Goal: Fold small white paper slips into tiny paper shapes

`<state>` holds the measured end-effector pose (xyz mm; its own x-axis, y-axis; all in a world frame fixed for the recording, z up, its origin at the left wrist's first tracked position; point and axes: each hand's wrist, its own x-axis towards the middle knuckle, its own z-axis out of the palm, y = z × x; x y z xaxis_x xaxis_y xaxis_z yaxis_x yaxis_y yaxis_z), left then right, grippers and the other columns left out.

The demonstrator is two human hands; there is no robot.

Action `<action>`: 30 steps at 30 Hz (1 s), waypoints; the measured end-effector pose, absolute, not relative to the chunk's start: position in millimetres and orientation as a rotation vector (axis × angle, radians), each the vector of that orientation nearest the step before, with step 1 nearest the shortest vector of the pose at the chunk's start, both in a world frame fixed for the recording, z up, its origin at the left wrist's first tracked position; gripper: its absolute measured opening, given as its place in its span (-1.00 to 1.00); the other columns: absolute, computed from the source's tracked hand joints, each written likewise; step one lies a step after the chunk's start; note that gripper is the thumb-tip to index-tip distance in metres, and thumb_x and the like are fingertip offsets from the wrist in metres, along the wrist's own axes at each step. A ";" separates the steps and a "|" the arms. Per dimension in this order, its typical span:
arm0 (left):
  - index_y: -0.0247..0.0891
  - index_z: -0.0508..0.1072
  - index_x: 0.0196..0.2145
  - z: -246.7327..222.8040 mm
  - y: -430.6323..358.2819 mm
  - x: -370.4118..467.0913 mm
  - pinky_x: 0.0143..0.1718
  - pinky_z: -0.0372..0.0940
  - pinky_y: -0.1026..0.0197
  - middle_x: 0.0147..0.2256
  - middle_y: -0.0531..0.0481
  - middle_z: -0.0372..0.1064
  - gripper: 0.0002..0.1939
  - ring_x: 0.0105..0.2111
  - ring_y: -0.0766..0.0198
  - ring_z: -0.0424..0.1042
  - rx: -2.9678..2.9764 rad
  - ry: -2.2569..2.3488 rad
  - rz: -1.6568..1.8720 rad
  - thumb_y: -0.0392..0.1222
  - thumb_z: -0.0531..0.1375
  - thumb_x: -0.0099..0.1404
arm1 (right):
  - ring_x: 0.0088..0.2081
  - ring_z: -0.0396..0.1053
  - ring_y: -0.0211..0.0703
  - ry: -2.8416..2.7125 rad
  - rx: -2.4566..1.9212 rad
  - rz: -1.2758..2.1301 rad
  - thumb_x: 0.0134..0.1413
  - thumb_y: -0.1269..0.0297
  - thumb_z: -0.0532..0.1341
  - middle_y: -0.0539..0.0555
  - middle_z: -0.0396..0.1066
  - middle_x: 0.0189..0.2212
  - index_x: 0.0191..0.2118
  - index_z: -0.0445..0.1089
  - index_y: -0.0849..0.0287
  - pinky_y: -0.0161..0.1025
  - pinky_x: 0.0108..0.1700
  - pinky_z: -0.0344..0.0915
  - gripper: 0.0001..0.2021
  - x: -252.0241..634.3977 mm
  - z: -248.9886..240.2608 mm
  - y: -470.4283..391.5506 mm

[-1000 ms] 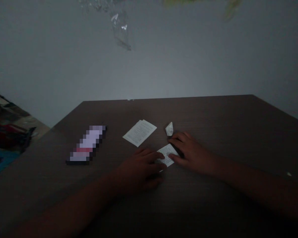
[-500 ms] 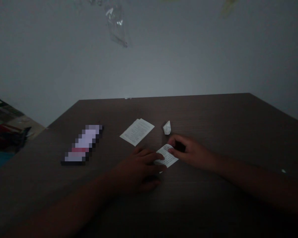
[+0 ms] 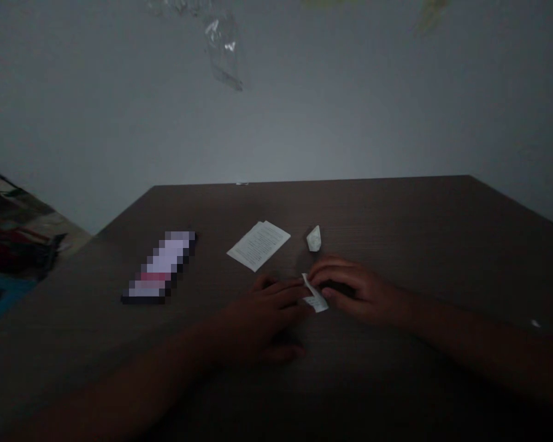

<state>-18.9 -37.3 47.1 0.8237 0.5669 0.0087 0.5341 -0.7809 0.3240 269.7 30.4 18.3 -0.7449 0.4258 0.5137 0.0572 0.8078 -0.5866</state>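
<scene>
Your spread left hand [image 3: 271, 314] likely anchors the folded white printed paper [image 3: 319, 302]; your right hand [image 3: 363, 291], curled at its 2 o'clock edge, likely holds it folded, pinch unclear.

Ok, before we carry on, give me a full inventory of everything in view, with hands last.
Small white printed paper, partly folded: one, white, under the hands
Flat printed paper sheets: at least two, white, overlapping, table centre
Small folded-looking paper piece: one, white, beyond the right hand
Phone-like rectangular slab: one, dark edge, pale pixelated face with red band, table left
Tiny scraps: two, whitish, table right and back edge
Wood-grain table: one, brown, below everything listed above
Plain wall: grey, behind
Crinkled plastic: count unclear, transparent, upper wall
Yellowish patches: two, top edge
Clutter: uncountable, red, black, blue, far left
Left hand: one, on the paper
Right hand: one, fingertips at the paper
</scene>
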 end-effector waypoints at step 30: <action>-0.20 0.68 0.18 54.4 -25.2 -38.9 0.56 0.21 -0.38 0.29 -0.23 0.60 -0.72 0.36 -0.18 0.53 2.688 0.897 0.185 -0.06 0.28 0.67 | 0.20 0.61 0.11 -2.492 -0.257 0.465 0.57 0.40 0.27 0.24 0.74 0.13 0.25 0.64 0.14 0.13 0.21 0.66 -0.70 271.2 8.4 35.2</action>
